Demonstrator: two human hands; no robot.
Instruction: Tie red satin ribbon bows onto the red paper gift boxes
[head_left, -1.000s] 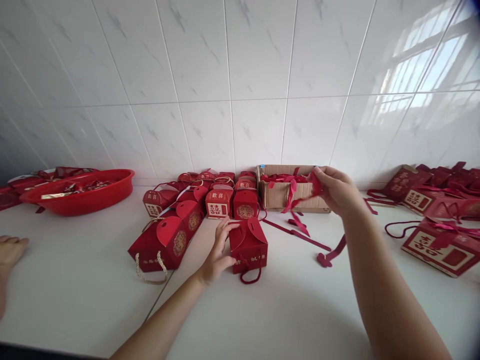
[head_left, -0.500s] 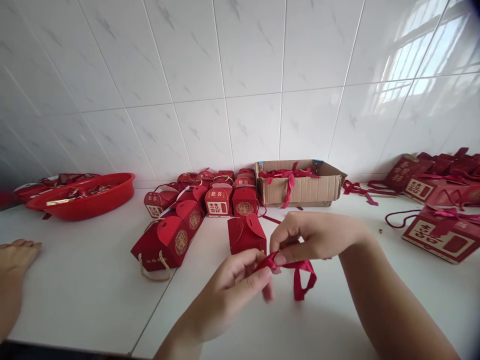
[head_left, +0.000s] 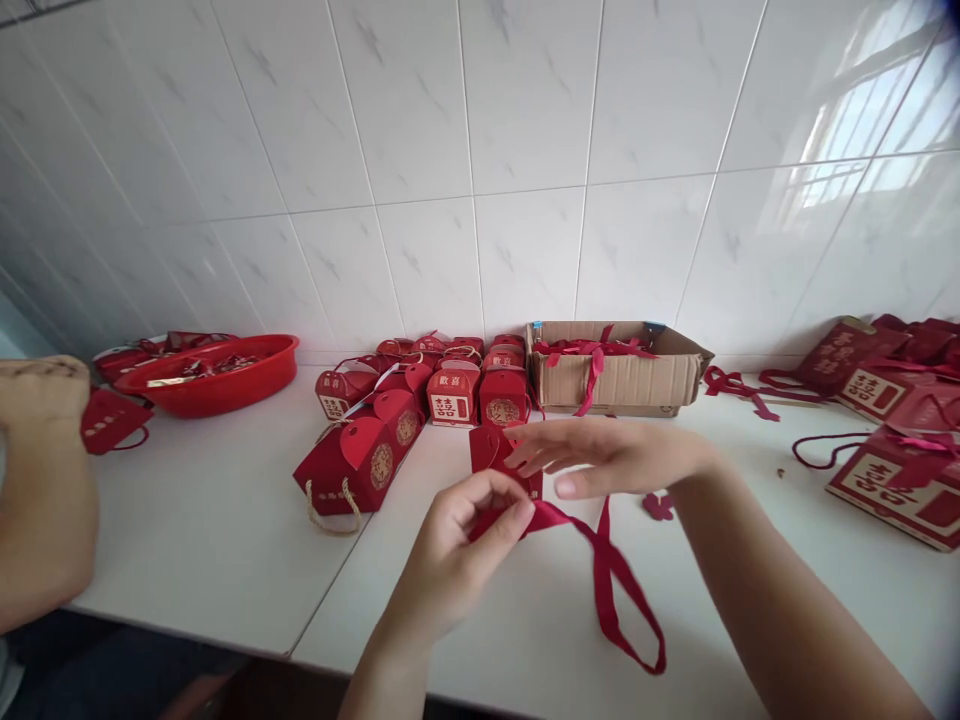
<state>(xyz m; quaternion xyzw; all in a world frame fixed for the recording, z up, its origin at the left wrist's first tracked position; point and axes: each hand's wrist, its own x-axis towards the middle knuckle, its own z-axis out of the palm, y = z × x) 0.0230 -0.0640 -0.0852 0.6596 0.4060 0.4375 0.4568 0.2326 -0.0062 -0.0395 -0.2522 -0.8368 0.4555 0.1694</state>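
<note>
My left hand [head_left: 480,540] pinches a dark red ribbon [head_left: 607,590] between thumb and fingers. From that pinch the ribbon runs right and hangs down in a long loop above the white table [head_left: 390,610]. My right hand [head_left: 600,455] is open, palm down, with its fingers stretched to the left just above the ribbon, and nothing shows in it. Behind both hands stands a small red box [head_left: 487,448], partly hidden by them. A small red ribbon piece [head_left: 658,506] lies beside my right wrist.
Several red boxes [head_left: 454,395] stand by the tiled wall, a longer one [head_left: 360,460] in front. A cardboard box [head_left: 622,385] holds ribbons. At left are a red basin [head_left: 232,390] and another person's arm [head_left: 45,490]; more red boxes [head_left: 900,480] sit at right.
My right hand has let go of the ribbon and opened. The ribbon's loop now hangs longer and lower. At the left, the other person's arm has risen, with a red box now beside it. The view has shifted left.
</note>
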